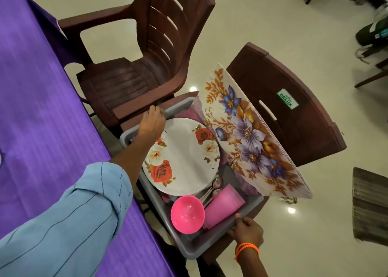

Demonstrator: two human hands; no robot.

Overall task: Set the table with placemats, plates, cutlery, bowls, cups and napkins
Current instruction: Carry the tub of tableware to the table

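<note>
Gripping opposite rims of the grey tub (190, 248) on a chair, left hand (152, 120) and right hand (247, 231) curl around it, seemingly to lift plate (184, 157), bowl (187, 214), cup (222, 206), placemats (249, 133) towards the purple desk (37, 108).

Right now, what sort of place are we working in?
Probably a home dining area: a table under a purple tablecloth, brown plastic chairs on a tiled floor, and a grey tub of tableware.

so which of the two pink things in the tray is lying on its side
The pink cup: it lies tipped over near the right hand. The pink bowl beside it sits upright, opening up, in the grey tray.
</note>
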